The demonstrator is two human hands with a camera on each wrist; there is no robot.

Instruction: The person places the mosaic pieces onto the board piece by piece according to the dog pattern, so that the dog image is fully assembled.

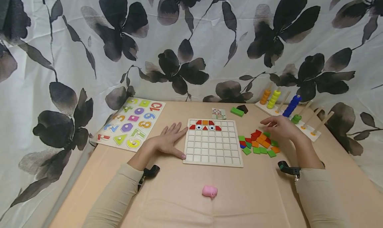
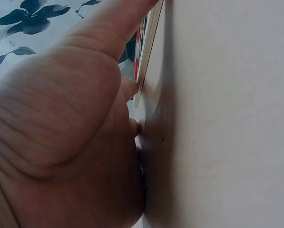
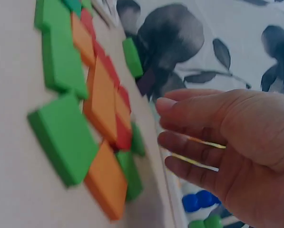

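Note:
My left hand [image 1: 166,141] lies with fingers spread at the left side of a white gridded board [image 1: 212,146], its thumb and index finger touching the edge. Several red, orange and eye-patterned tiles [image 1: 205,122] fill part of the board's top rows. To its right is a loose pile of green, orange, red and blue tiles [image 1: 263,150]. Above the pile's right side hovers my right hand [image 1: 284,128], fingers loosely bent. In the right wrist view nothing shows between its fingers, and a green tile [image 3: 65,137] lies apart from them.
A number-and-shape board [image 1: 131,123] lies at the left. At the back right stands a bead stacker [image 1: 272,112] with upright pegs. Behind the grid are a small picture card [image 1: 219,113], a green block [image 1: 237,112] and a dark piece [image 1: 243,108]. A pink pig-like figure [image 1: 209,191] lies in front.

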